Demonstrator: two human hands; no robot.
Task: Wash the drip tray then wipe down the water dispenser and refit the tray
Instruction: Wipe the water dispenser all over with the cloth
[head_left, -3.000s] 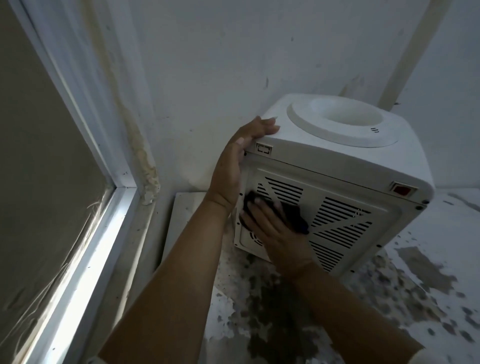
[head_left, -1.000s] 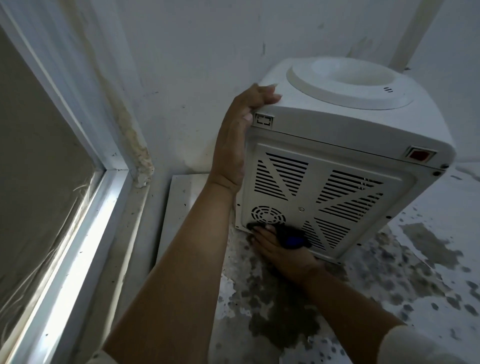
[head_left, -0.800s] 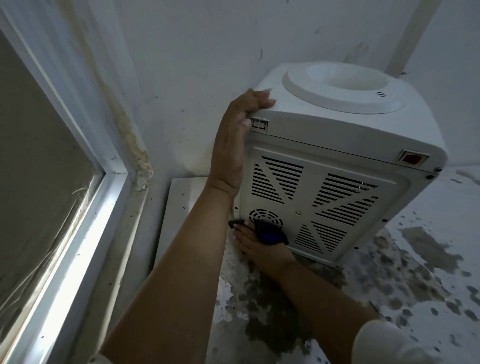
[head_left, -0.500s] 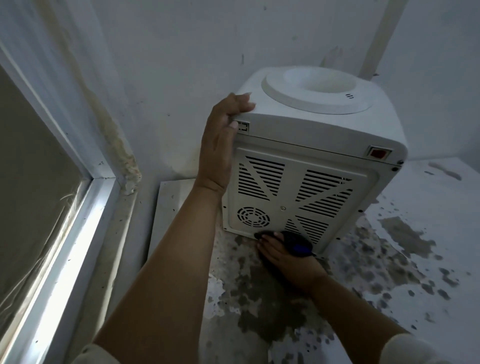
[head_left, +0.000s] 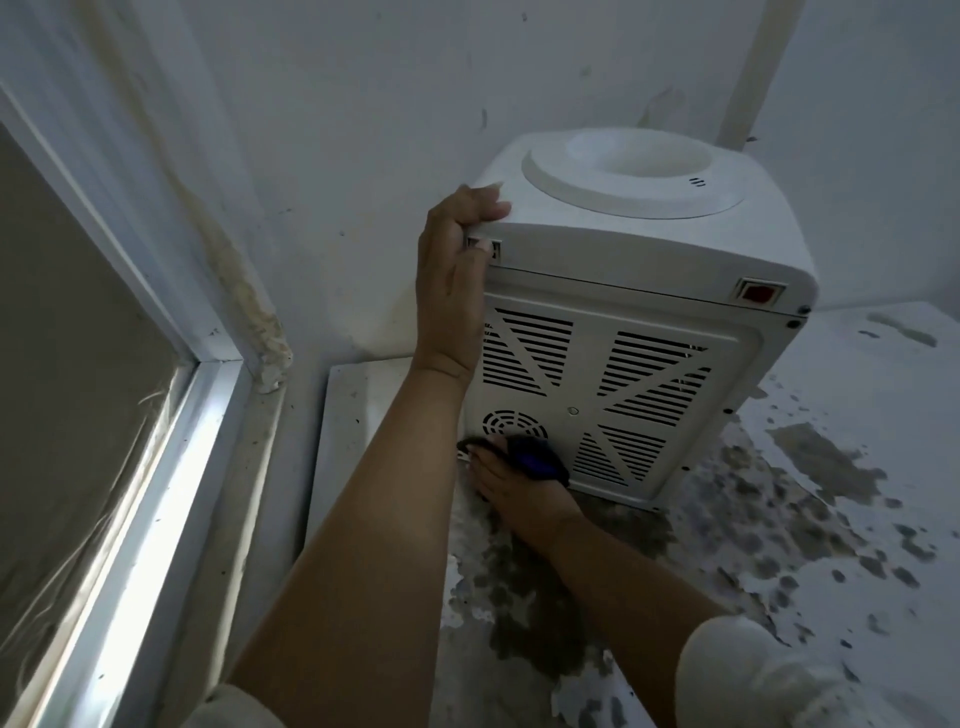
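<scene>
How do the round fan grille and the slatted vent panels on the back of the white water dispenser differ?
The round fan grille has curved slots in rings; the slatted vent panels have straight horizontal slots. The grille sits low on the left, just above the right hand pressing a dark cloth; the panels spread across the back. Both are openings in the white plastic water dispenser, which the left hand grips.
</scene>
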